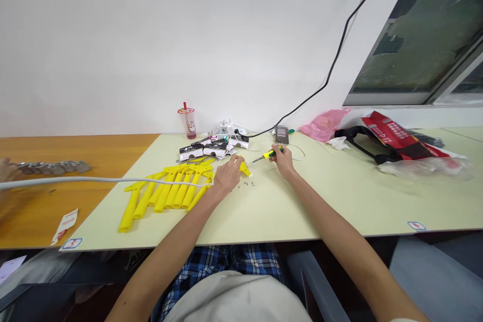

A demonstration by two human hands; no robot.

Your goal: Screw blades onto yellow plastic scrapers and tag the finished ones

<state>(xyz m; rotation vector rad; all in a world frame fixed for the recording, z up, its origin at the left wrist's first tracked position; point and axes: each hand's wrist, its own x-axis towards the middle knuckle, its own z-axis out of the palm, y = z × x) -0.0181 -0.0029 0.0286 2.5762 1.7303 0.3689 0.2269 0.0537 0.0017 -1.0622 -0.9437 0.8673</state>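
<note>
My right hand (283, 162) is closed round the yellow and green handle of a screwdriver (267, 154), whose thin shaft points left and slightly down. My left hand (228, 173) grips a yellow plastic handle (245, 169); one end of it sticks out past the fingers and the rest is hidden. The screwdriver tip is close to that end, and I cannot tell if they touch. Small screws (247, 183) lie scattered on the table just below. To the left of my left hand, several yellow plastic handles (169, 188) with tubular grips lie side by side.
Small black-and-white boxes (215, 149), a cup with a red straw (187, 122) and a grey device (281, 134) stand behind. A white cable (113, 179) crosses from the left. At right lie a pink bag (324, 125) and red packaging (396, 136). Another person's hand (6, 170) is far left.
</note>
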